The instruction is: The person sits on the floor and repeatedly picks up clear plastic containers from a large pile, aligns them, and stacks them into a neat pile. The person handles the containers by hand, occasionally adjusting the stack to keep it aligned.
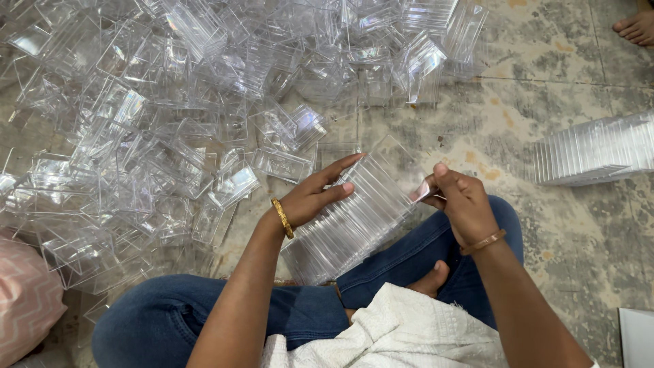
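A long nested stack of clear plastic boxes (pixel 354 218) lies across my lap, slanting from near my left knee up toward the floor. My left hand (pixel 310 197), with a gold bangle at the wrist, rests flat on the stack's side with fingers stretched out. At the stack's far end my right hand (pixel 460 201) pinches one clear plastic box (pixel 422 189) between thumb and fingers. I sit cross-legged in blue jeans and a white top.
A big heap of loose clear plastic boxes (pixel 170 109) covers the floor to the left and ahead. Another nested stack (pixel 596 150) lies at the right. Someone's bare foot (pixel 637 27) shows at the top right. A pink patterned cushion (pixel 24 300) sits at the lower left.
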`<state>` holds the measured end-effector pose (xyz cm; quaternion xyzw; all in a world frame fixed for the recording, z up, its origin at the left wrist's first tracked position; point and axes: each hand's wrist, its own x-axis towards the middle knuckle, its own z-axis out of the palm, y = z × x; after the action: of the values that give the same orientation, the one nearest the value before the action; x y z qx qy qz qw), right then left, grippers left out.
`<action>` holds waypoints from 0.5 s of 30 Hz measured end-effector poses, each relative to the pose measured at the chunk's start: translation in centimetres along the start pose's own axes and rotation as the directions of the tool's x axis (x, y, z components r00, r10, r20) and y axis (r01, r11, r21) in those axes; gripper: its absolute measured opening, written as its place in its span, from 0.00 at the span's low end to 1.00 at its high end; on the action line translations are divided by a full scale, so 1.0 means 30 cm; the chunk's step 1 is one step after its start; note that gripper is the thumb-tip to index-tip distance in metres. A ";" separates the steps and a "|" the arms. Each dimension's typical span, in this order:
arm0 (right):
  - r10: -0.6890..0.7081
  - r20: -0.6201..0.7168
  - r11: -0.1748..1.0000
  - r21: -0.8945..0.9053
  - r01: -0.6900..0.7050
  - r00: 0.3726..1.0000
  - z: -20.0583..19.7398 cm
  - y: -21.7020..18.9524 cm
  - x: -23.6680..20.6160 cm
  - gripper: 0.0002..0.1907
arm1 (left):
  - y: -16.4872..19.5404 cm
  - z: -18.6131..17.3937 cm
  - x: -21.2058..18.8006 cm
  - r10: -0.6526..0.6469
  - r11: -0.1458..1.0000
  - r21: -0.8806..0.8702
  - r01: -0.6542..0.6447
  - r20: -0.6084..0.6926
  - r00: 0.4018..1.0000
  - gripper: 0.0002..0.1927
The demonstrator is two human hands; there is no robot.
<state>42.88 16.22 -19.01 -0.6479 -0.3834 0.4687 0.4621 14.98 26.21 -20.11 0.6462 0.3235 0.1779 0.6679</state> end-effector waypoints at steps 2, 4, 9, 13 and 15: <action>-0.068 0.078 0.990 -0.120 0.077 0.995 -0.008 0.006 -0.004 0.11 | -0.002 -0.002 0.002 -0.009 1.000 -0.001 0.009 -0.014 1.000 0.37; -0.099 0.041 0.988 -0.119 0.103 0.994 -0.014 0.026 0.007 0.11 | -0.009 -0.004 0.005 -0.018 1.000 0.018 0.018 0.000 1.000 0.37; -0.118 -0.232 0.992 0.022 0.126 0.966 -0.090 0.054 0.079 0.14 | -0.023 -0.027 -0.001 0.083 0.991 0.103 -0.085 0.027 0.996 0.36; 0.177 -0.016 0.970 -0.164 -0.177 0.984 -0.203 -0.037 0.063 0.13 | -0.017 -0.040 -0.003 0.040 0.987 0.151 -0.044 0.033 0.999 0.36; 0.385 0.211 0.900 -0.304 -0.314 0.898 -0.205 -0.085 0.029 0.26 | -0.010 -0.032 0.000 0.002 0.986 0.169 -0.009 0.042 0.999 0.35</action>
<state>48.87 16.26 -15.98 -0.6930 -0.3769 0.5723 0.2241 14.29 26.92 -20.35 0.7051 0.3217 0.1381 0.6167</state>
